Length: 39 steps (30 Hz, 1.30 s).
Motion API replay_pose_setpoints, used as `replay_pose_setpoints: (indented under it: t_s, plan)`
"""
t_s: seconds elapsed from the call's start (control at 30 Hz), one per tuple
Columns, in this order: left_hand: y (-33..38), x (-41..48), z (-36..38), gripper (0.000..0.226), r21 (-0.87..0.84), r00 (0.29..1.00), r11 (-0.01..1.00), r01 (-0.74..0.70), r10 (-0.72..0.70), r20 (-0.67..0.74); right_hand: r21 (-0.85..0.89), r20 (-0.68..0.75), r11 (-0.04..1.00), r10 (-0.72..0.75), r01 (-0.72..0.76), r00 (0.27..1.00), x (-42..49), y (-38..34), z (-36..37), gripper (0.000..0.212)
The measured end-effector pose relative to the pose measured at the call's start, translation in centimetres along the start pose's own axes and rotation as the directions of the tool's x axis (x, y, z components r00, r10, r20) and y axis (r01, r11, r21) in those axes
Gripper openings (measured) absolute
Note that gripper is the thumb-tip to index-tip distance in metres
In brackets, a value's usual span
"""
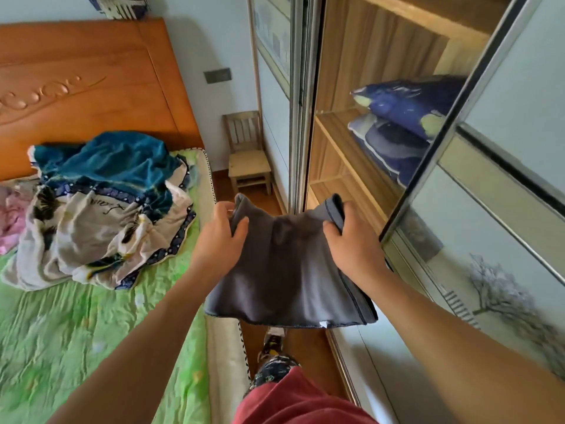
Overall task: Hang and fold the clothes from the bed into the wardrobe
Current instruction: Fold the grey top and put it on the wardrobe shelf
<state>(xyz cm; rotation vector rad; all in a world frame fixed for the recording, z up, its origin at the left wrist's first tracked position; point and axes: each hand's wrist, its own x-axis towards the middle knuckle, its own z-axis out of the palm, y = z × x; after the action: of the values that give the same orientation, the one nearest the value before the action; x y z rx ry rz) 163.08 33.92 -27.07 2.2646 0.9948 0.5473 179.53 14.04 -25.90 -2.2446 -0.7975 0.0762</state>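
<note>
Your stance: you stand on the brown wooden floor (pixel 308 344) in the narrow gap between bed and wardrobe, which puts both within reach.
Left hand (pixel 218 234): it is closed on the far left corner of the folded dark grey fabric garment (pixel 287 270), thumb on top and fingers curled beneath.
Right hand (pixel 351 240): it clamps the far right corner the same way, fingers wrapped over the hemmed edge.
Garment position: it hangs in the air between your hands, just off the bed edge and in front of the wardrobe opening, touching neither.
Why held so: gripping both far corners likely keeps the fold flat and square, ready to slide onto a shelf.
Step, as a judgement: this piece looks folded and on its way to the wardrobe.
Bed with the green quilted cover (pixel 76 332): it lies on your left, wrinkled.
Heap of teal and cream printed cloth (pixel 101 215): it sits near the bed's head, beside some pink fabric (pixel 12 221), so more work remains.
Wooden wardrobe shelf (pixel 345 148): it shows past the mirrored sliding door (pixel 504 215) and carries stacked dark blue patterned pillows (pixel 403 117).
Far end: a small pale wooden chair (pixel 247 160) stands by the wall, next to the carved orange headboard (pixel 85 81).
</note>
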Motion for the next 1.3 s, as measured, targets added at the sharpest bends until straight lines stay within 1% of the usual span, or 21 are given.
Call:
replay_pose_setpoints:
  t_s: [0.13, 0.23, 0.3, 0.4, 0.47, 0.53, 0.63, 0.7, 0.8, 0.9, 0.97, 1.03, 1.17, 1.23, 1.3]
  plan:
    - [-1.0, 9.5, 0.3, 0.034, 0.026, 0.999, 0.999, -0.03, 0.029, 0.017, -0.012, -0.004, 0.997, 0.072, -0.072, 0.997, 8.3, -1.2, 3.8, 0.035]
    - [-1.2, 15.2, -0.1, 0.038, 0.019, 0.999, 1.0, -0.019, 0.018, 0.036, 0.015, -0.016, 0.996, 0.089, -0.089, 0.996, 13.5, -2.4, 5.4, 0.034]
    - [-1.1, 18.4, -0.3, 0.041, 0.034, 0.999, 0.999, -0.014, 0.013, 0.037, 0.031, -0.066, 0.996, 0.091, -0.089, 0.994, 16.2, -3.1, 6.0, 0.034]
    - [-0.5, 21.7, 0.2, 0.046, 0.036, 0.998, 0.999, -0.013, 0.011, 0.056, 0.112, -0.104, 0.989, 0.107, -0.095, 0.989, 18.8, -3.4, 6.3, 0.036]
    - [0.0, 22.9, 0.6, 0.041, 0.019, 0.997, 1.0, -0.003, 0.002, 0.076, 0.157, -0.088, 0.983, 0.113, -0.098, 0.99, 19.8, -3.5, 6.3, 0.037]
    - [0.5, 23.5, 0.8, 0.029, -0.013, 0.997, 1.0, 0.001, 0.0, 0.075, 0.188, -0.055, 0.976, 0.119, -0.106, 0.991, 20.5, -3.4, 6.3, 0.036]
    - [0.7, 24.6, 0.7, 0.019, -0.059, 0.998, 0.997, -0.042, 0.045, 0.037, 0.265, -0.036, 0.952, 0.172, -0.156, 0.985, 21.4, -3.3, 6.4, 0.031]
    - [0.7, 26.1, 0.5, 0.014, -0.053, 0.995, 0.995, -0.08, 0.083, 0.049, 0.276, -0.037, 0.945, 0.194, -0.177, 0.98, 22.4, -3.4, 6.6, 0.028]
    - [0.8, 29.4, 0.8, 0.013, -0.045, 0.989, 0.993, -0.113, 0.117, 0.095, 0.294, -0.078, 0.936, 0.228, -0.196, 0.971, 24.1, -3.6, 6.6, 0.028]
    - [1.6, 33.3, 1.7, 0.018, -0.077, 0.976, 0.986, -0.145, 0.155, 0.153, 0.314, -0.118, 0.919, 0.286, -0.237, 0.951, 26.5, -3.3, 6.6, 0.031]
    - [2.2, 36.0, 2.5, 0.015, -0.105, 0.959, 0.979, -0.177, 0.195, 0.206, 0.328, -0.139, 0.904, 0.334, -0.275, 0.932, 28.6, -3.2, 6.8, 0.031]
    - [2.9, 39.3, 3.1, 0.017, -0.162, 0.933, 0.966, -0.2, 0.238, 0.27, 0.339, -0.162, 0.886, 0.386, -0.316, 0.908, 31.2, -3.3, 7.3, 0.041]
    - [5.0, 46.6, 4.3, 0.019, -0.207, 0.862, 0.938, -0.277, 0.338, 0.377, 0.428, -0.17, 0.805, 0.518, -0.41, 0.839, 35.9, -4.4, 8.2, 0.049]
    - [6.2, 49.4, 4.7, 0.019, -0.229, 0.825, 0.925, -0.302, 0.374, 0.423, 0.471, -0.169, 0.766, 0.565, -0.438, 0.807, 37.7, -5.1, 8.2, 0.05]
    - [7.6, 51.5, 4.9, 0.016, -0.253, 0.786, 0.913, -0.319, 0.404, 0.467, 0.515, -0.184, 0.724, 0.617, -0.459, 0.765, 38.6, -5.7, 7.6, 0.046]
